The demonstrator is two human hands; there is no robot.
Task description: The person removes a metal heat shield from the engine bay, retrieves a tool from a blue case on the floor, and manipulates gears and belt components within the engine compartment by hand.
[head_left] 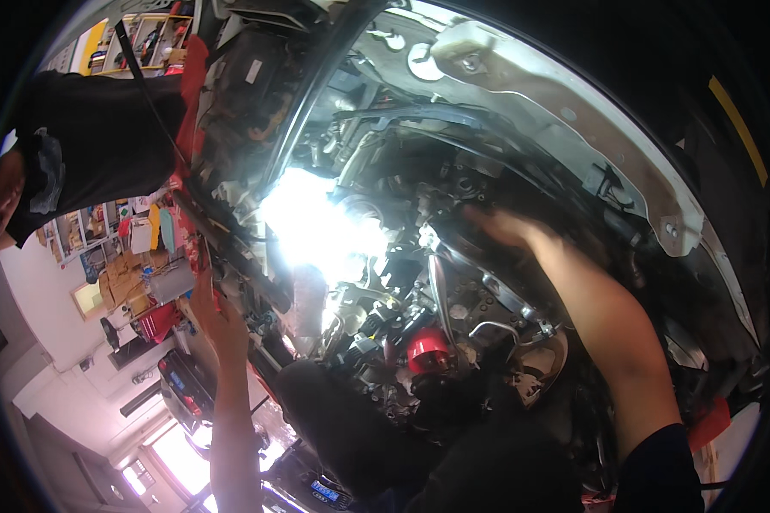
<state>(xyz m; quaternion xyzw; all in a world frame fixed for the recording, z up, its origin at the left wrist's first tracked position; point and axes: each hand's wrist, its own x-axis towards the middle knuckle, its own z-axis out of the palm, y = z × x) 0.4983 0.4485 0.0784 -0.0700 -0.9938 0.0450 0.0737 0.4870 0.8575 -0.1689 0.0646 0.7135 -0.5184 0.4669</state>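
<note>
The right hand [503, 227] reaches far into the engine bay [453, 282], fingers spread and pressed among dark hoses and metal brackets, apparently feeling for a part hidden from view; whether it grips anything I cannot tell. The left hand [216, 316] rests on the red front edge of the car [198, 256] at the left, fingers loosely curled over it, seemingly to brace the body while leaning in. The 2 hands are well apart. A bright work light [316, 227] glares between them, and a red cap [428, 352] sits nearer.
</note>
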